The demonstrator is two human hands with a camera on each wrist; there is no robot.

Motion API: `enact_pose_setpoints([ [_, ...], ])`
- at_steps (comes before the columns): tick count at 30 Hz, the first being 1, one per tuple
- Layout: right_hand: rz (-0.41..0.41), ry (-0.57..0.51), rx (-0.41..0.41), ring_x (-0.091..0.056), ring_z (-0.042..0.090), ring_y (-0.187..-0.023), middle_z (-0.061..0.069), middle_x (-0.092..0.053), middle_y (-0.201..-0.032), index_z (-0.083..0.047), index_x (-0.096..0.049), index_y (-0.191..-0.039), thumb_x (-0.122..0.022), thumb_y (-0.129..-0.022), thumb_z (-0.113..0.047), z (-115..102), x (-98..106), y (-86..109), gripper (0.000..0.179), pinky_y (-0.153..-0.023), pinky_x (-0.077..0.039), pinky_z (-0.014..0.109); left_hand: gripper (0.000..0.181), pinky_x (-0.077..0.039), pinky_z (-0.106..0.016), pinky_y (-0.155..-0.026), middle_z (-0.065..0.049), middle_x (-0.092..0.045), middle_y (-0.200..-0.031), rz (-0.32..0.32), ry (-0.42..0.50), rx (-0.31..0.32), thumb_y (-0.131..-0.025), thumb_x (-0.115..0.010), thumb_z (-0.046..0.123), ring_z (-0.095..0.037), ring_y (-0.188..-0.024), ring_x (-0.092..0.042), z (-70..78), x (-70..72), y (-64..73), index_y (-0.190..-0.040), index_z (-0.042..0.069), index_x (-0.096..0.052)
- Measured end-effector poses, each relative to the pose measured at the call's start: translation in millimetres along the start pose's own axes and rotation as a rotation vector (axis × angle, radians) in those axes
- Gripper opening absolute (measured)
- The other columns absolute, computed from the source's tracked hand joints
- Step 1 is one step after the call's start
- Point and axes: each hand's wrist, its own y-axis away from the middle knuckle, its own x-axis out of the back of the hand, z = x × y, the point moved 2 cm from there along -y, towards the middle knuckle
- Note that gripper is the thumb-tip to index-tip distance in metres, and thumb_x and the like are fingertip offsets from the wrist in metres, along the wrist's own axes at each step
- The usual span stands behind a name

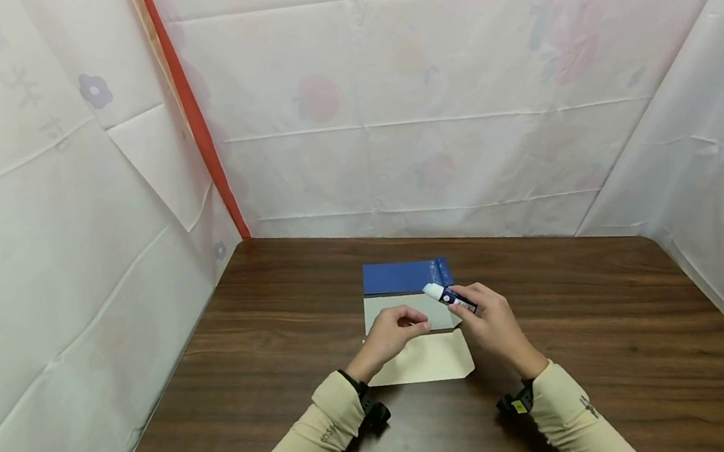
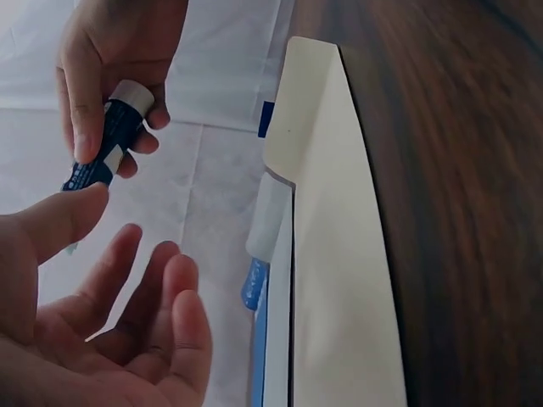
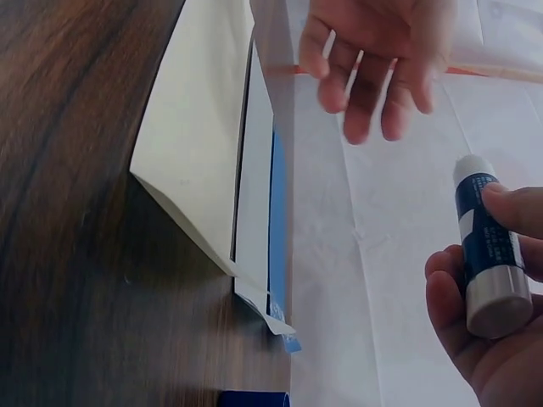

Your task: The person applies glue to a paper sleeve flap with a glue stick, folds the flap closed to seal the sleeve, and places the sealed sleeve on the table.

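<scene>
My right hand (image 1: 492, 319) grips a dark blue glue stick (image 1: 457, 299) with a white end that points up and left. In the right wrist view, the white tip of the glue stick (image 3: 473, 167) faces my left hand (image 3: 377, 64). That left hand (image 1: 394, 335) hovers over the papers with its fingers loosely bent, holding nothing. Below the hands, three envelope-like papers lie in a column: a blue one (image 1: 395, 277) at the back, a pale grey one (image 1: 382, 306) in the middle and a cream one (image 1: 422, 362) in front. Flaps show at their right ends.
The papers lie on a dark wood-grain table (image 1: 617, 315). White sheeting (image 1: 452, 79) hangs behind it and along both sides, with a red strip (image 1: 196, 118) at the left corner. A dark blue object (image 3: 254, 398), partly cut off, stands at the right wrist view's lower edge.
</scene>
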Motion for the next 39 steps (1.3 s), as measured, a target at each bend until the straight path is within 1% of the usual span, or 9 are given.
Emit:
enact_pose_setpoints([
  [3, -0.007, 0.015, 0.001, -0.054, 0.012, -0.072, 0.013, -0.066, -0.094, 0.0, -0.071, -0.112, -0.073, -0.086, -0.004, 0.5, 1.0, -0.3, 0.027, -0.058, -0.046, 0.02, 0.016, -0.048, -0.021, -0.069, -0.012, -0.073, -0.092, -0.031, -0.05, 0.007, -0.088, -0.071, 0.015, -0.006, -0.078, -0.06, -2.1, 0.4, -0.4, -0.097, 0.001, -0.073],
  [7, -0.024, 0.039, -0.001, -0.053, 0.011, -0.071, 0.013, -0.066, -0.094, 0.001, -0.07, -0.113, -0.073, -0.086, -0.005, 1.9, 2.2, -0.1, 0.028, -0.057, -0.045, 0.021, 0.018, -0.048, -0.022, -0.071, -0.01, -0.073, -0.094, -0.066, -0.087, 0.022, -0.088, -0.071, 0.018, -0.008, -0.081, -0.062, -4.5, 1.2, -0.3, -0.097, 0.003, -0.073],
  [13, -0.081, 0.062, -0.024, -0.052, 0.01, -0.068, 0.011, -0.069, -0.092, -0.001, -0.071, -0.113, -0.072, -0.087, -0.008, 4.7, 5.2, 0.6, 0.027, -0.056, -0.043, 0.022, 0.017, -0.05, -0.025, -0.071, -0.007, -0.073, -0.096, -0.129, -0.154, 0.031, -0.088, -0.071, 0.019, -0.013, -0.086, -0.064, -6.1, -0.3, 2.5, -0.099, 0.005, -0.072],
  [17, -0.118, 0.063, -0.026, -0.059, 0.014, -0.074, 0.013, -0.072, -0.097, -0.001, -0.07, -0.114, -0.071, -0.087, -0.009, 5.7, 6.2, 1.2, 0.027, -0.061, -0.048, 0.024, 0.016, -0.05, -0.029, -0.072, -0.006, -0.07, -0.097, -0.135, -0.221, 0.052, -0.088, -0.072, 0.02, -0.015, -0.087, -0.062, -4.9, -2.1, 5.1, -0.098, 0.008, -0.072],
  [20, -0.132, 0.06, -0.033, -0.063, 0.016, -0.079, 0.014, -0.072, -0.099, -0.001, -0.069, -0.113, -0.071, -0.087, -0.008, 6.1, 6.7, 1.4, 0.026, -0.065, -0.05, 0.025, 0.019, -0.049, -0.033, -0.077, -0.008, -0.068, -0.103, -0.136, -0.277, 0.055, -0.087, -0.072, 0.022, -0.019, -0.092, -0.06, -3.0, -3.1, 6.6, -0.1, 0.007, -0.073],
  [25, -0.171, 0.074, -0.044, -0.054, 0.009, -0.07, 0.01, -0.072, -0.092, -0.002, -0.072, -0.109, -0.074, -0.085, -0.008, 7.7, 7.2, 1.0, 0.025, -0.058, -0.043, 0.022, 0.02, -0.05, -0.038, -0.083, -0.009, -0.067, -0.105, -0.127, -0.394, 0.026, -0.086, -0.073, 0.022, -0.025, -0.099, -0.062, -2.0, -4.6, 8.2, -0.1, 0.008, -0.073],
  [29, -0.227, 0.082, -0.043, -0.046, 0.005, -0.063, 0.008, -0.071, -0.087, -0.001, -0.073, -0.109, -0.074, -0.085, -0.009, 9.8, 7.2, 0.5, 0.025, -0.052, -0.039, 0.021, 0.02, -0.05, -0.037, -0.085, -0.008, -0.069, -0.103, -0.124, -0.49, -0.011, -0.085, -0.074, 0.021, -0.025, -0.1, -0.063, -2.1, -6.3, 9.0, -0.099, 0.008, -0.074],
  [33, -0.28, 0.081, -0.047, -0.045, 0.004, -0.06, 0.008, -0.069, -0.085, 0.0, -0.073, -0.109, -0.073, -0.086, -0.008, 12.4, 8.5, 1.4, 0.025, -0.051, -0.04, 0.021, 0.019, -0.05, -0.034, -0.084, -0.007, -0.07, -0.102, -0.148, -0.558, -0.028, -0.085, -0.073, 0.021, -0.023, -0.1, -0.063, -4.0, -9.1, 9.1, -0.1, 0.009, -0.075],
  [39, -0.364, 0.12, -0.007, -0.046, 0.003, -0.063, 0.008, -0.07, -0.088, 0.0, -0.073, -0.107, -0.072, -0.086, -0.007, 15.2, 9.0, 1.8, 0.022, -0.053, -0.04, 0.02, 0.023, -0.049, -0.032, -0.088, -0.004, -0.07, -0.106, -0.192, -0.65, -0.027, -0.086, -0.074, 0.024, -0.022, -0.103, -0.062, -6.7, -10.3, 10.5, -0.106, 0.012, -0.074],
])
